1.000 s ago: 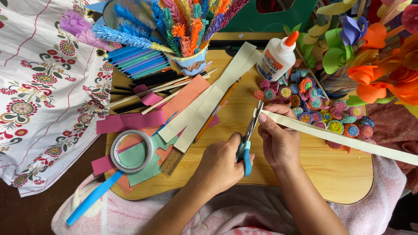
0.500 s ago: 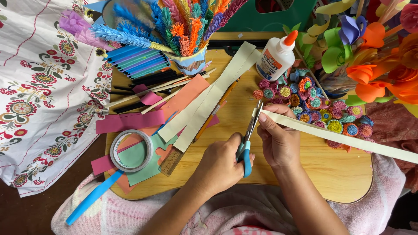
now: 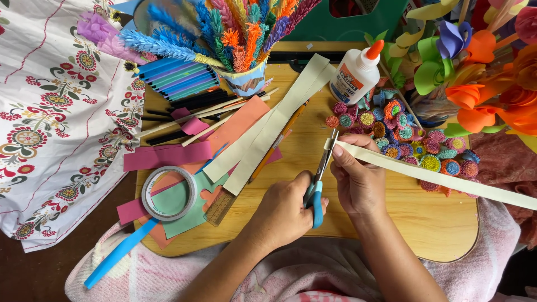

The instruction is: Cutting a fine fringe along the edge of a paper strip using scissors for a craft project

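My left hand (image 3: 282, 210) grips blue-handled scissors (image 3: 323, 162), whose blades point up the board and meet the near end of a long cream paper strip (image 3: 436, 176). My right hand (image 3: 358, 182) pinches that end of the strip just right of the blades. From there the strip runs off to the right, over the edge of the wooden board (image 3: 442, 223). Both hands rest low over the middle of the board, which lies on my lap.
A glue bottle (image 3: 355, 75) and many small rolled paper flowers (image 3: 403, 134) lie behind my right hand. Left of my hands are two cream strips (image 3: 268, 131), a pencil (image 3: 277, 142), a ruler (image 3: 219, 207), a tape roll (image 3: 168, 193), coloured paper scraps and a cup of paper feathers (image 3: 243, 84).
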